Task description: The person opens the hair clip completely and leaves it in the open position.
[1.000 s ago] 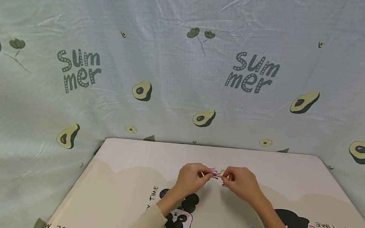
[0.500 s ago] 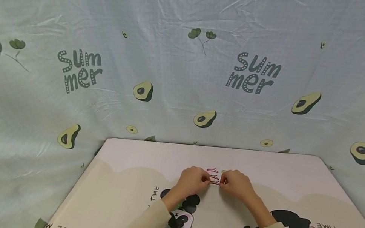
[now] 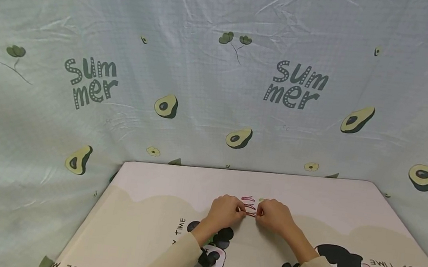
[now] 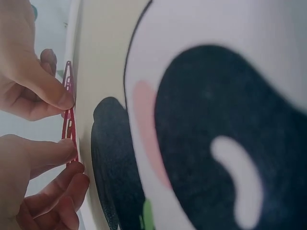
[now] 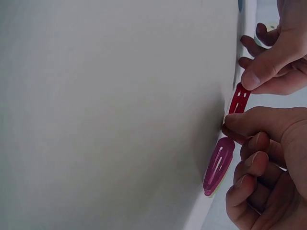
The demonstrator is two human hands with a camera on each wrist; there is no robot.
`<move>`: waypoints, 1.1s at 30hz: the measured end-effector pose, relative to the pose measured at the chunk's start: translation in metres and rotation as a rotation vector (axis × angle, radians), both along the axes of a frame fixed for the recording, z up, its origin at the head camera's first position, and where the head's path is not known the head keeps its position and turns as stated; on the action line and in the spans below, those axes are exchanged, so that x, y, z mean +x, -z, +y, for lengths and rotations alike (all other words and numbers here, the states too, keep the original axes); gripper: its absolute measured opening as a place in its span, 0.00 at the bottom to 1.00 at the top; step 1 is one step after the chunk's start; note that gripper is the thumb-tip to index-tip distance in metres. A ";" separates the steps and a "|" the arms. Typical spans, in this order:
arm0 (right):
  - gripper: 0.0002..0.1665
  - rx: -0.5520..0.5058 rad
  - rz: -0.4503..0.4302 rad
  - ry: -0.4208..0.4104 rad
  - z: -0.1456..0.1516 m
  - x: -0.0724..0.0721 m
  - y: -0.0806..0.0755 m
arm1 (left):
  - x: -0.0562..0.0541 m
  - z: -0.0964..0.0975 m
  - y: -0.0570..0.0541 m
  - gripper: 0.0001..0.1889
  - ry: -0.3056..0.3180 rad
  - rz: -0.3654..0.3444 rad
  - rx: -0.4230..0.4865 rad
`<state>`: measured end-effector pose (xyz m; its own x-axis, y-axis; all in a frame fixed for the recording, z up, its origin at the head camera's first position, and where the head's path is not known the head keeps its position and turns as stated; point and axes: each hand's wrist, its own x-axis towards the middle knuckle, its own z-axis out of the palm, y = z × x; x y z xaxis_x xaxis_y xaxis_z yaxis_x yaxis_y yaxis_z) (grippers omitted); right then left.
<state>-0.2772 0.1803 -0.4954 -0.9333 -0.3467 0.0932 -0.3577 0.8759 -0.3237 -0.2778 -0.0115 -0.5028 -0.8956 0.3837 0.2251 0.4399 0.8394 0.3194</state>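
Note:
Near the far middle of the table, my left hand [image 3: 226,212] pinches one end of a red snap hair clip [image 3: 251,214]. My right hand [image 3: 276,218] has thumb and finger at the clip's other end. In the right wrist view the slotted red clip [image 5: 239,99] lies between both thumbs, close over the tabletop. Just behind it are another red hair clip [image 3: 250,206] and a pink one [image 3: 248,198], roughly in a column. A purple hair clip [image 5: 219,165] lies beside my right hand, with a yellow-green edge showing beneath it.
The table [image 3: 176,182] has a printed cover with a panda, other animal figures and lettering. Its far edge meets a hanging sheet [image 3: 204,79] with avocado prints. A yellow-green clip [image 3: 262,200] partly shows behind my right hand.
Both hands have come down and slightly nearer with the red clip, setting it below the other clips. Over the last half second they have barely moved.

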 end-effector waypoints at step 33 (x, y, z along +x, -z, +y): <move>0.09 -0.156 0.027 0.091 0.041 0.004 -0.019 | 0.002 -0.035 -0.005 0.07 -0.049 -0.067 0.105</move>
